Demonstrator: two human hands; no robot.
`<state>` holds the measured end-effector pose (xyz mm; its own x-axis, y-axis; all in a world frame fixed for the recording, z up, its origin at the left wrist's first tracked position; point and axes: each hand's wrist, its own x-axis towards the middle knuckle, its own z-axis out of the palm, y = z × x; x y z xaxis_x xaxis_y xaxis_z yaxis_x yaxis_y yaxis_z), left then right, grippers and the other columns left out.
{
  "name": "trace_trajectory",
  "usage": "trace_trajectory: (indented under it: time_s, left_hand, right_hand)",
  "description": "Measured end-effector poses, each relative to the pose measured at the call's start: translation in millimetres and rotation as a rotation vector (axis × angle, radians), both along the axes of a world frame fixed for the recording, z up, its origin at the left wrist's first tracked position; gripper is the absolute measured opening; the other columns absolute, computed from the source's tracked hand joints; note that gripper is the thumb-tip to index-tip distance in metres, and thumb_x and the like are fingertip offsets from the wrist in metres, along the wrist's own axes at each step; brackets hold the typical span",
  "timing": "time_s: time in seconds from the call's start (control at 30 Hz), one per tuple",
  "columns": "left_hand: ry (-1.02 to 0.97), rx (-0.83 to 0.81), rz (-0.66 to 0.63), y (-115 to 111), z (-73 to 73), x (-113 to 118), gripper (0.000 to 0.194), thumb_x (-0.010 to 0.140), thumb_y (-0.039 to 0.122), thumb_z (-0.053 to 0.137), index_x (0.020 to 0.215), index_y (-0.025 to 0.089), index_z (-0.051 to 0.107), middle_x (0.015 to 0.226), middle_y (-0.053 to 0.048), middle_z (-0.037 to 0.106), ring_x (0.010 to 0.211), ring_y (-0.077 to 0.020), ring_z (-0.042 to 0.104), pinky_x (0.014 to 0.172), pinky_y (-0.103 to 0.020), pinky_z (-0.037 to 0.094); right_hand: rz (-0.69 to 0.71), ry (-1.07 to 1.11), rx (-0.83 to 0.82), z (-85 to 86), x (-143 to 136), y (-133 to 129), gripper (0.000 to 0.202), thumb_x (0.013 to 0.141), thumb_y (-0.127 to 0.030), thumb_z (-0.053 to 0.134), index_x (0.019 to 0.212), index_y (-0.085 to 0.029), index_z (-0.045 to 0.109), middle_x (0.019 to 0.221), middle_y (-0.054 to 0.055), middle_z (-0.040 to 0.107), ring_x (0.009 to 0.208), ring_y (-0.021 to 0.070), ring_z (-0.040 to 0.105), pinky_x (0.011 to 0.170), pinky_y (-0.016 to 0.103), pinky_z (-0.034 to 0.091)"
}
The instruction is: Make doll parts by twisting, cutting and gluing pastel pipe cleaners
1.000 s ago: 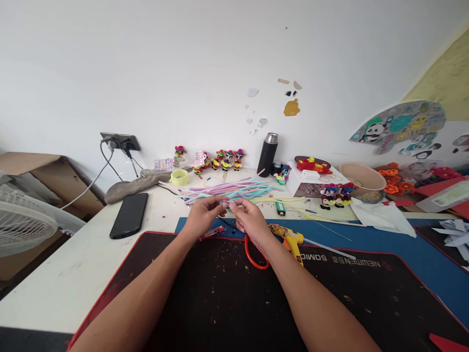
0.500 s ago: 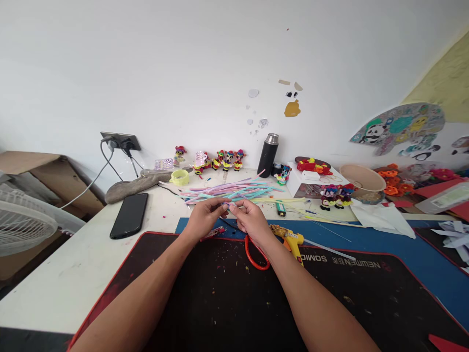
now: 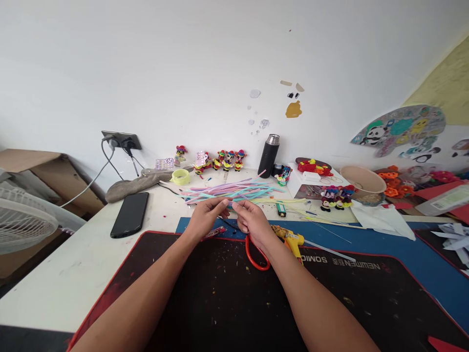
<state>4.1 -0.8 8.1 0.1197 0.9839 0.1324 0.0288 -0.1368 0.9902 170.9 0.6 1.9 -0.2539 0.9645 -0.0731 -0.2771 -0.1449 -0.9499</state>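
Note:
My left hand (image 3: 205,216) and my right hand (image 3: 252,220) meet above the blue strip at the mat's back edge, fingertips close together. Between them is a small purple piece (image 3: 230,203), pinched by both hands and mostly hidden by the fingers. Just behind lies a pile of pastel pipe cleaners (image 3: 242,188). A red-handled tool (image 3: 258,265) shows its loop below my right hand, its other end hidden. To the right of that hand rests a yellow glue gun (image 3: 293,239).
A black phone (image 3: 129,215) lies at left, near a fan (image 3: 27,220). Behind stand small figures (image 3: 229,160), yellow tape (image 3: 180,177), a black flask (image 3: 269,155) and a white box (image 3: 308,187). The dark mat (image 3: 220,303) spreads under my forearms.
The fingertips of my hands have shifted slightly around the small purple piece, and my right fingers look a little more bent. The camera view has moved very slightly.

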Motion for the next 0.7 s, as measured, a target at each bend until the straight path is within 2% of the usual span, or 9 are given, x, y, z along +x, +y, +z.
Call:
trace_trajectory:
  time_s: [0.13, 0.23, 0.33, 0.4, 0.57, 0.7]
  left_hand:
    - [-0.247, -0.097, -0.108, 0.6, 3.0, -2.1, 0.055, 0.087, 0.062, 0.068, 0.107, 0.012, 0.080, 0.075, -0.009, 0.073, 0.073, -0.0218, 0.067, 0.072, -0.034, 0.054]
    - [-0.401, -0.149, -0.194, 0.9, 5.1, -4.4, 0.049, 0.081, 0.053, 0.079, 0.108, 0.012, 0.080, 0.078, -0.010, 0.073, 0.074, -0.0200, 0.065, 0.069, -0.031, 0.052]
    - [-0.420, -0.166, -0.247, 1.2, 6.2, -6.4, 0.046, 0.070, 0.037, 0.091, 0.109, 0.016, 0.080, 0.078, -0.007, 0.072, 0.073, -0.0174, 0.063, 0.068, -0.028, 0.049]
    - [-0.412, -0.158, -0.254, 1.6, 6.0, -7.2, 0.044, 0.066, 0.032, 0.094, 0.106, 0.017, 0.081, 0.076, -0.005, 0.071, 0.071, -0.0159, 0.062, 0.065, -0.027, 0.047]
    - [-0.363, -0.108, -0.193, 2.9, 4.1, -7.8, 0.037, 0.066, 0.035, 0.093, 0.097, 0.018, 0.082, 0.070, -0.002, 0.067, 0.063, -0.0134, 0.055, 0.058, -0.027, 0.041]
    - [-0.312, -0.071, -0.158, 3.4, 3.4, -8.1, 0.039, 0.068, 0.036, 0.092, 0.101, 0.019, 0.081, 0.073, -0.001, 0.067, 0.063, -0.0130, 0.052, 0.057, -0.027, 0.038]
  right_hand:
    - [0.029, 0.067, -0.055, 2.2, 2.6, -0.3, 0.037, 0.079, -0.047, 0.080, 0.075, -0.022, 0.053, 0.044, -0.012, 0.032, 0.036, 0.0062, 0.024, 0.037, 0.023, 0.013]
    - [0.071, 0.133, -0.086, 3.5, 4.5, -0.5, 0.039, 0.082, -0.046, 0.078, 0.071, -0.022, 0.050, 0.044, -0.011, 0.032, 0.036, 0.0062, 0.026, 0.038, 0.023, 0.011]
    - [0.119, 0.182, -0.102, 5.0, 5.7, -1.2, 0.037, 0.082, -0.045, 0.077, 0.071, -0.021, 0.050, 0.044, -0.011, 0.033, 0.035, 0.0059, 0.027, 0.038, 0.023, 0.012]
    - [0.148, 0.201, -0.114, 5.4, 5.9, -1.6, 0.035, 0.083, -0.044, 0.076, 0.072, -0.021, 0.052, 0.044, -0.011, 0.033, 0.035, 0.0056, 0.026, 0.038, 0.022, 0.012]
    - [0.206, 0.219, -0.145, 4.1, 4.8, -1.8, 0.034, 0.086, -0.045, 0.073, 0.074, -0.019, 0.056, 0.043, -0.011, 0.033, 0.034, 0.0051, 0.026, 0.038, 0.021, 0.013]
    - [0.235, 0.218, -0.141, 4.2, 4.3, -2.3, 0.033, 0.089, -0.047, 0.070, 0.077, -0.018, 0.060, 0.043, -0.011, 0.033, 0.034, 0.0048, 0.025, 0.038, 0.021, 0.015]
